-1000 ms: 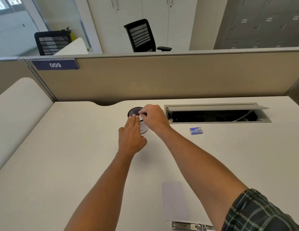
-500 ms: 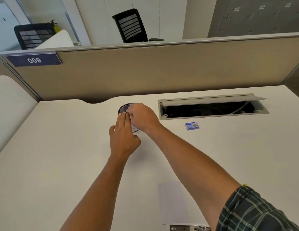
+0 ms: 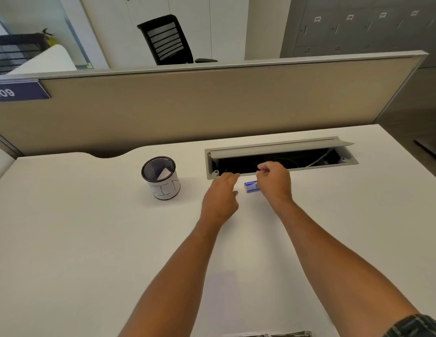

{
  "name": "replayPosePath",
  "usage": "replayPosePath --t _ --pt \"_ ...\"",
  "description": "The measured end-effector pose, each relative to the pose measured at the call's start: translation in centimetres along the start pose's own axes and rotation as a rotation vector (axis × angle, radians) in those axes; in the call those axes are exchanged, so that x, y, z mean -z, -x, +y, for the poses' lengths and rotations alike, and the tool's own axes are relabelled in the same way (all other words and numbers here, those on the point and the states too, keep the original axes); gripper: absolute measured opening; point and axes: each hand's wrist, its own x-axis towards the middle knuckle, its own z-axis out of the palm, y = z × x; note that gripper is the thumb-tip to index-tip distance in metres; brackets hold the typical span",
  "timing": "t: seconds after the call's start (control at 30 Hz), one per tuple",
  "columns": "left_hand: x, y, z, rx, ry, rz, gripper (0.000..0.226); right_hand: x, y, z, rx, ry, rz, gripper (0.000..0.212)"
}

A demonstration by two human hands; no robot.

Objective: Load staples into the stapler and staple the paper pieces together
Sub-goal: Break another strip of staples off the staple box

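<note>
The staple box (image 3: pixel 251 186), small and blue, lies flat on the white counter (image 3: pixel 78 239) just in front of the open cable tray (image 3: pixel 280 154), between the two hands. The left hand (image 3: pixel 220 199) hovers just left of the box with fingers loosely extended and empty. The right hand (image 3: pixel 275 181) is over the box's right end, its fingers curled with thumb and forefinger drawn together; whether they pinch anything cannot be told. The stapler (image 3: pixel 268 334) shows only as a metal edge at the bottom of the view, beyond a pale paper (image 3: pixel 221 285) lying flat. The box is likely light cardboard that would slide on the smooth counter, so pinching its long sides should work best. The staple strips inside are probably brittle and may snap if bent. A mesh cup (image 3: pixel 161 177) stands to the left.
</note>
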Motion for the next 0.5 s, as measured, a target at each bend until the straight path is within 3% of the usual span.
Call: replayPosePath --t 0.17,0.3,0.5 --pt "-4.0 -1.7 1.5 0.084 0.059 -0.078 0.068 0.9 0.2 2.8 -0.016 0.112 -0.241 0.045" --pt "-5.4 -2.4 1.6 0.09 0.052 -0.05 0.06 1.1 0.4 3.8 0.045 0.145 -0.279 0.042" --pt "-5.5 -2.6 1.9 0.124 0.086 0.0 0.03 0.9 0.6 4.5 0.05 0.08 -0.282 0.043"
